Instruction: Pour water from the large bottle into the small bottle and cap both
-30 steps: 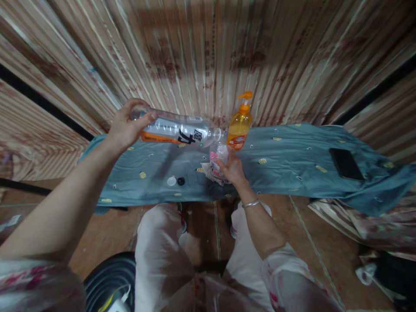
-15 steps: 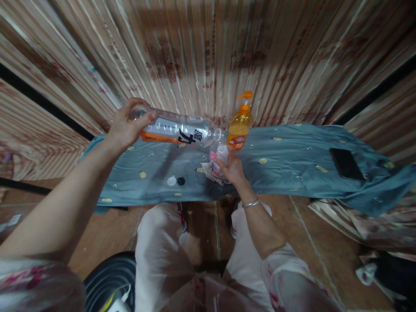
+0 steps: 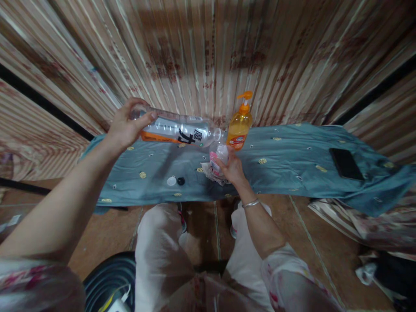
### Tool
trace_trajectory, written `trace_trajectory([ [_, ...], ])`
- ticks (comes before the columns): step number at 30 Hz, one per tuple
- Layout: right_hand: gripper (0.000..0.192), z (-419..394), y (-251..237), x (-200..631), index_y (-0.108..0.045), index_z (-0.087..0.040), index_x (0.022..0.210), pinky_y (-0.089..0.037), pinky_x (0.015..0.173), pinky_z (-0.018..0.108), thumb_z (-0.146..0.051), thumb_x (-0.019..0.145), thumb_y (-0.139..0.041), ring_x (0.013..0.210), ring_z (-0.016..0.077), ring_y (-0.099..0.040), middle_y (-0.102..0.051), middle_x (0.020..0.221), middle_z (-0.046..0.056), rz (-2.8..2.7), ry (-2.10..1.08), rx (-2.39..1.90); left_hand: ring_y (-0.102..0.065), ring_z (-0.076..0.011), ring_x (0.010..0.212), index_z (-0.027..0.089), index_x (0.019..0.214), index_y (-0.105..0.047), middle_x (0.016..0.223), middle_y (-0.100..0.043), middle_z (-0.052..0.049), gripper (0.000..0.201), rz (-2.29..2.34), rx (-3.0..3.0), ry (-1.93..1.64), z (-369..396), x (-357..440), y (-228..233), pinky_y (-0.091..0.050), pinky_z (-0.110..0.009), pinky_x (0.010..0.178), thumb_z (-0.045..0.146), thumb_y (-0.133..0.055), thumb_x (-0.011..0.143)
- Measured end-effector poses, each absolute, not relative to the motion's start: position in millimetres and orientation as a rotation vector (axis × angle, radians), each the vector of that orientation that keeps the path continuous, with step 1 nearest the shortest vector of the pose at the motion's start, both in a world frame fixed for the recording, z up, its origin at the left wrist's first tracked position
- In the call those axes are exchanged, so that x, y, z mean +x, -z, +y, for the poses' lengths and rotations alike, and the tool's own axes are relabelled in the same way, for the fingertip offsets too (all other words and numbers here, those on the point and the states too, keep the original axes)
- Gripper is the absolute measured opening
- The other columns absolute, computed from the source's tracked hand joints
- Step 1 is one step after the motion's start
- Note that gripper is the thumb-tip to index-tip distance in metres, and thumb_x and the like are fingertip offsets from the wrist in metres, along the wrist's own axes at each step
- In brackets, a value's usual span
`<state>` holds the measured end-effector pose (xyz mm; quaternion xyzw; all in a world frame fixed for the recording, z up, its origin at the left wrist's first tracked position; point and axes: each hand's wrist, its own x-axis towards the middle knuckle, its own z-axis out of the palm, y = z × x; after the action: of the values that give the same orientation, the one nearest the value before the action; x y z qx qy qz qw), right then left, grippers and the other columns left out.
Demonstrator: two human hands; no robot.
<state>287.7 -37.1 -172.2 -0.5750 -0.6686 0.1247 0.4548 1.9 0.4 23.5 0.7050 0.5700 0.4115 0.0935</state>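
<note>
Nearest the camera, the person's knees and the tiled floor (image 3: 107, 234) leave a narrow strip of room in front of the counter (image 3: 292, 160), whose blue-grey cloth hangs over the near edge.

Across the last second almost nothing has shifted: both arms sit where they were, and the big bottle's tilt and the small bottle's spot are unchanged. That steadiness reads, as a judgement, like a pour held in place rather than a move begun or ended; whether liquid is passing cannot be told.

The right hand (image 3: 231, 168) is closed around a small clear bottle with a pink label (image 3: 219, 155), standing upright near the counter's near edge on a crumpled cloth (image 3: 208, 171). The left hand (image 3: 125, 125) is clamped on the base of a large clear drink bottle (image 3: 177, 130), held almost level above the counter, its open mouth right at the small bottle's top.

A white cap (image 3: 171, 181) and a black cap (image 3: 181, 180) lie just beside each other, left of the small bottle and close to the edge. An orange pump bottle (image 3: 239, 125) stands just behind the right hand, so room there is tight. Far to the right lies a dark phone (image 3: 346, 164), well apart, with open cloth between. The striped curtain (image 3: 208, 56) closes the far side.
</note>
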Motion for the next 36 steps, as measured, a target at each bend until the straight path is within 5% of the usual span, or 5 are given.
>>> trace_trajectory([
  [10, 0.068, -35.9, 175.0, 288.6, -0.046, -0.013, 0.135, -0.053, 0.093, 0.048, -0.059, 0.085, -0.059, 0.111, 0.0329, -0.065, -0.064, 0.126, 0.021, -1.646, -0.307, -1.416, -0.058, -0.0187, 0.079, 0.013, 0.102, -0.061, 0.076, -0.055, -0.001, 0.078, 1.627, 2.076, -1.252, 6.3, -3.6, -19.3, -0.049, -0.054, 0.092, 0.076, -0.068, 0.056],
  [36, 0.067, -35.6, 176.0, 288.2, -0.043, -0.015, 0.136, -0.053, 0.092, 0.048, -0.056, 0.086, -0.058, 0.111, 0.0327, -0.065, -0.063, 0.127, 0.02, -1.661, -0.289, -1.412, -0.056, -0.0169, 0.075, 0.012, 0.101, -0.062, 0.078, -0.057, -0.002, 0.095, 1.666, 2.085, -1.24, 2.4, 0.6, -24.1, -0.049, -0.055, 0.091, 0.09, -0.06, 0.046],
])
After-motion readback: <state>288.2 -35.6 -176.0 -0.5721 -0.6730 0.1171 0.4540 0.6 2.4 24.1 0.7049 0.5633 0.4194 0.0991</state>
